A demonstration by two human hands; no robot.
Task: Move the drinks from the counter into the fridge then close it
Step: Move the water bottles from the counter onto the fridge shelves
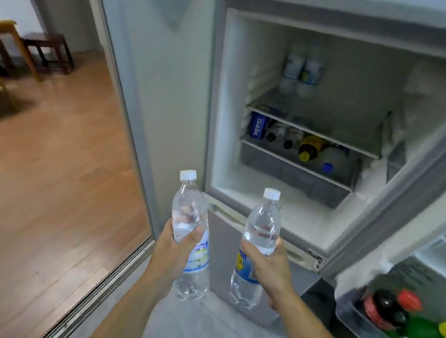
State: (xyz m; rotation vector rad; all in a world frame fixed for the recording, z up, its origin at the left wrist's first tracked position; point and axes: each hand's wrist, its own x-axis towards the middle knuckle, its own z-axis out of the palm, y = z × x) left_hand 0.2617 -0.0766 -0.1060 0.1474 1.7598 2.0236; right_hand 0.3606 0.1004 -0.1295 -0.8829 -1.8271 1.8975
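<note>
Bottles upright, ready for shelving: my left hand (176, 241) wraps left bottle (189, 219), right hand (268, 267) wraps right bottle (261, 226), facing open fridge (230, 102).

Both bottles (190, 228) (260, 234): clear glossy plastic (white caps, printed labels). Fridge (306, 3) casing: matt grey metal; liner: smooth white plastic. Floor (48, 180): polished wood boards.

Both forearms outstretched, left hand (176, 245) and right hand (267, 264) each curled in a grip.
</note>
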